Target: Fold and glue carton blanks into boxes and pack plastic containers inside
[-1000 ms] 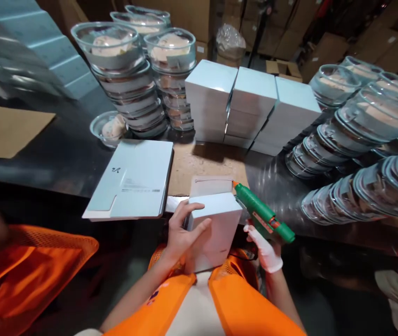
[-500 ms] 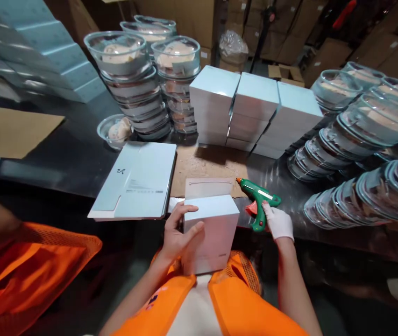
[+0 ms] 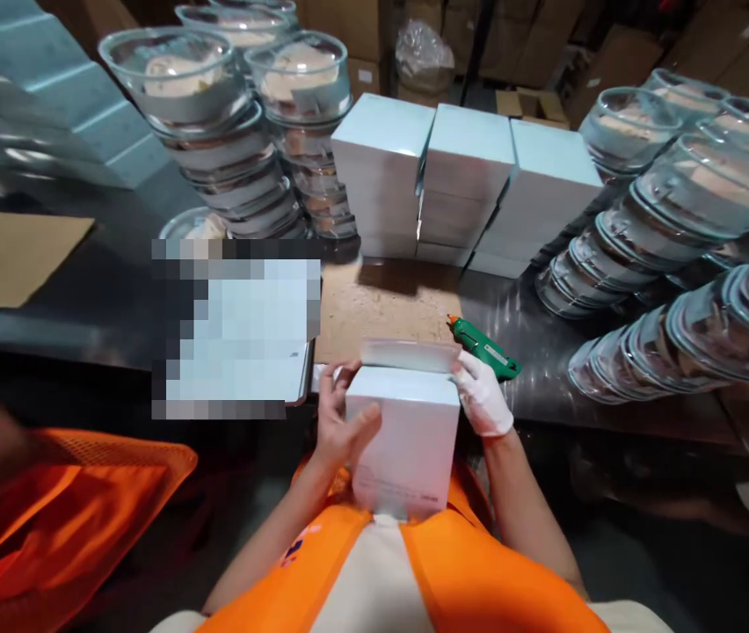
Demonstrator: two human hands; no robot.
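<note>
A white cardboard box (image 3: 407, 444) is held upright against my body at the table's front edge. My left hand (image 3: 340, 424) grips its left side, thumb on the face towards me and fingers round the far edge. The box's top flap (image 3: 409, 354) stands raised at the far side. My right hand (image 3: 483, 397), in a white glove, pinches the right end of that flap with its fingertips. Just beyond the glove lies a green hot glue gun (image 3: 485, 348), its orange nozzle pointing to the far left; the hand hides its handle and trigger.
Flat white cartons (image 3: 249, 334), partly pixelated, lie at left. A brown cardboard sheet (image 3: 381, 303) covers the middle of the dark table (image 3: 519, 400). Behind it stand stacked white boxes (image 3: 467, 167). Stacks of clear round tubs (image 3: 658, 237) rise on both sides. An orange-clad person (image 3: 71, 519) is at left.
My right hand has let go of the glue gun, which now lies on the table, and has moved left to the box's flap. My left hand still holds the box.
</note>
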